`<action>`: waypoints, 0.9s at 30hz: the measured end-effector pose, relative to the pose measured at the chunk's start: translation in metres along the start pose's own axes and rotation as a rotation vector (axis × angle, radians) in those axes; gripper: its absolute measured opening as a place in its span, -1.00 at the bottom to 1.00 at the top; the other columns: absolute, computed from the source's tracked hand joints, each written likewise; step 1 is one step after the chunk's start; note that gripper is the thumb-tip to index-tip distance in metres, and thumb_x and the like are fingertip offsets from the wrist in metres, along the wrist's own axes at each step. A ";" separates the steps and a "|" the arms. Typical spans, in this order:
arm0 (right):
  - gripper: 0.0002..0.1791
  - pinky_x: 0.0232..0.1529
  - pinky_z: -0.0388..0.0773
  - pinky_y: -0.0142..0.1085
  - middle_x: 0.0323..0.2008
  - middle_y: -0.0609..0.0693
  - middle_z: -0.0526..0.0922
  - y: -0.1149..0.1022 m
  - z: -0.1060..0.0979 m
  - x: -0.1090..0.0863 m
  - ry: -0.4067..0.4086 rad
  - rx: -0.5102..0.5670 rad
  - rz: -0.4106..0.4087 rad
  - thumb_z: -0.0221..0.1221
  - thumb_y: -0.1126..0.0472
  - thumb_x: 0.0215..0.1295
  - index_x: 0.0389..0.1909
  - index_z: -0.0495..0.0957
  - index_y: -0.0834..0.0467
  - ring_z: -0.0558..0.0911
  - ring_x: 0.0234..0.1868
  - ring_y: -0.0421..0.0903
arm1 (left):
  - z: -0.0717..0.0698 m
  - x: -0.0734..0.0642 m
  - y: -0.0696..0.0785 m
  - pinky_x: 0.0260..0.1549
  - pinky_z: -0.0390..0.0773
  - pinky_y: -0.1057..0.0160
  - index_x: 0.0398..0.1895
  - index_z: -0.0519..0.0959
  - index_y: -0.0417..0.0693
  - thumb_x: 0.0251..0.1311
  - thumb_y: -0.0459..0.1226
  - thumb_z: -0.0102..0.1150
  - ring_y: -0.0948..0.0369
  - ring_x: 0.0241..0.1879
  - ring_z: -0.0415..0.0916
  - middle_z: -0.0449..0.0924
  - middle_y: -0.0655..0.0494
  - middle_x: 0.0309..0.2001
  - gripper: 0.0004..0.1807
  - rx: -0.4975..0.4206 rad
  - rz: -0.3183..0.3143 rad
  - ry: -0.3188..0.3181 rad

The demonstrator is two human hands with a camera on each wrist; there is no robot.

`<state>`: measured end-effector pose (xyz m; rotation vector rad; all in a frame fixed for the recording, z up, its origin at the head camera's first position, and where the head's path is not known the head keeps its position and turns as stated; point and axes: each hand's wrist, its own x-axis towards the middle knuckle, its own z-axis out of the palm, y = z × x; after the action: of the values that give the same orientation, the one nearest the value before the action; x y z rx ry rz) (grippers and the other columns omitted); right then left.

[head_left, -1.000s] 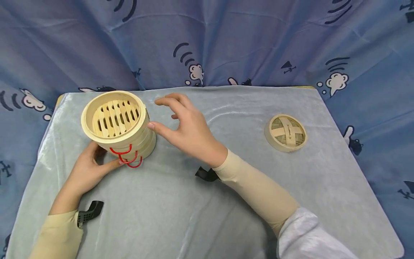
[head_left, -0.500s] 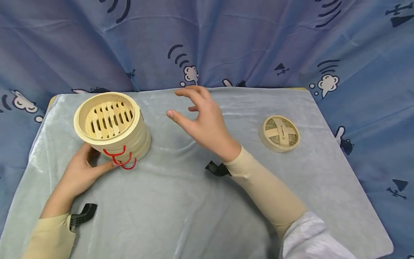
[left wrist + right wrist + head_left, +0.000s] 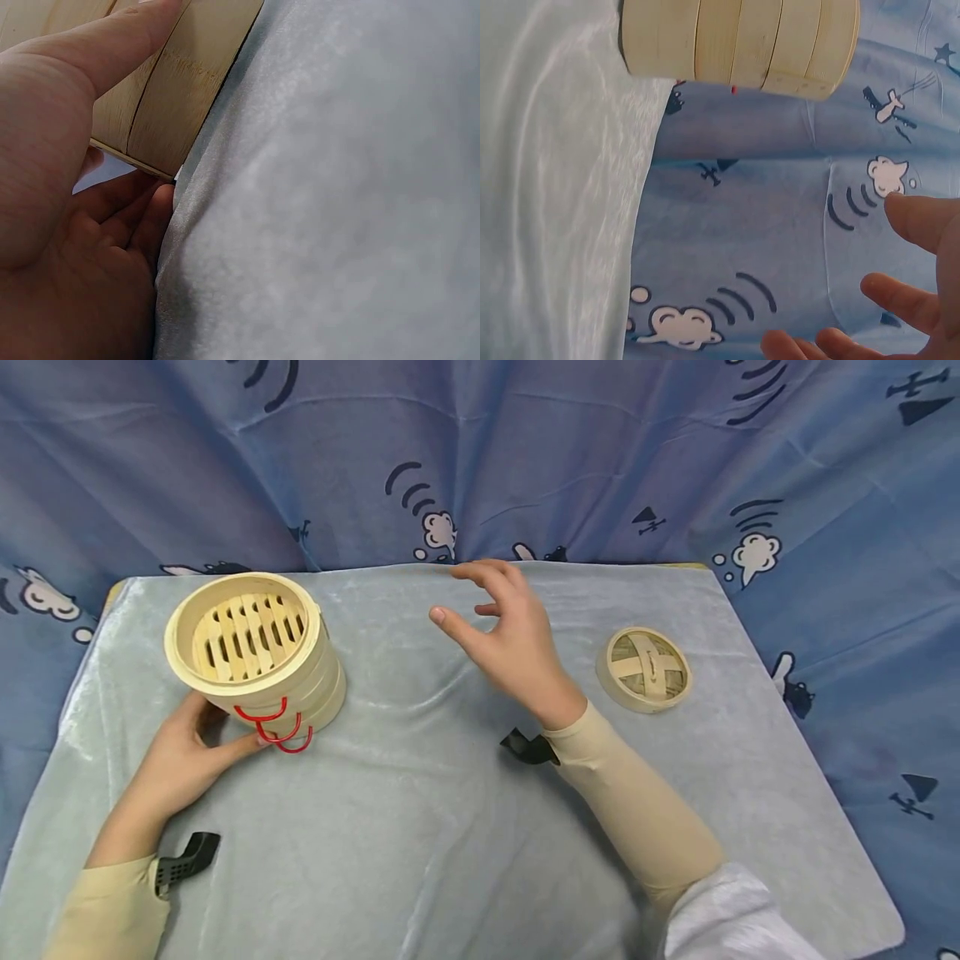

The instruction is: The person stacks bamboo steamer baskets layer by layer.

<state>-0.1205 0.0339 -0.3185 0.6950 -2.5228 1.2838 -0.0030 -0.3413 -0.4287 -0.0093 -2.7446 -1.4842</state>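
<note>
A stack of round bamboo steamer baskets [image 3: 303,681] stands at the table's left, its slatted top tier uncovered. Red loop handles [image 3: 283,727] hang down its front. My left hand [image 3: 176,752] holds the stack low down. In the left wrist view its thumb lies along the basket wall [image 3: 176,105], while the other fingers reach round the far side, their tips partly hidden. Well apart from the stack, my right hand [image 3: 517,643] hovers mid-table with fingers spread and nothing in them. Right of it rests the woven bamboo lid [image 3: 648,670].
A pale grey velvet cloth [image 3: 420,827] covers the table. Behind it hangs a blue patterned curtain [image 3: 555,443]. Black straps show at both wrists, the left strap [image 3: 187,860] close above the cloth.
My right hand has drawn back from the stack's rim toward the right. The left hand keeps its hold on the stack. The head view has shifted slightly.
</note>
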 end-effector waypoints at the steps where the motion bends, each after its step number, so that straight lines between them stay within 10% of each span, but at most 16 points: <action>1: -0.47 -0.01 0.56 -0.29 0.17 -0.16 0.44 0.002 -0.002 0.000 0.000 -0.004 0.010 0.29 -0.20 0.25 0.19 0.55 -0.10 0.42 0.16 -0.23 | 0.000 0.000 0.000 0.07 0.20 0.58 0.40 0.33 0.34 -0.02 -0.18 0.57 0.44 0.16 0.30 0.43 0.16 0.20 -0.12 0.000 0.001 -0.001; 27: -0.46 0.02 0.58 -0.14 0.16 -0.10 0.49 0.062 -0.051 -0.016 0.126 -0.045 0.189 0.35 -0.15 0.21 0.17 0.57 -0.05 0.48 0.15 -0.16 | -0.001 0.004 -0.003 0.09 0.21 0.45 0.35 0.36 0.29 -0.03 -0.15 0.58 0.38 0.14 0.32 0.44 0.19 0.17 -0.16 0.023 -0.013 0.001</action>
<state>-0.1386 0.1112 -0.3386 0.3606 -2.5543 1.2805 -0.0065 -0.3435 -0.4310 0.0096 -2.7654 -1.4554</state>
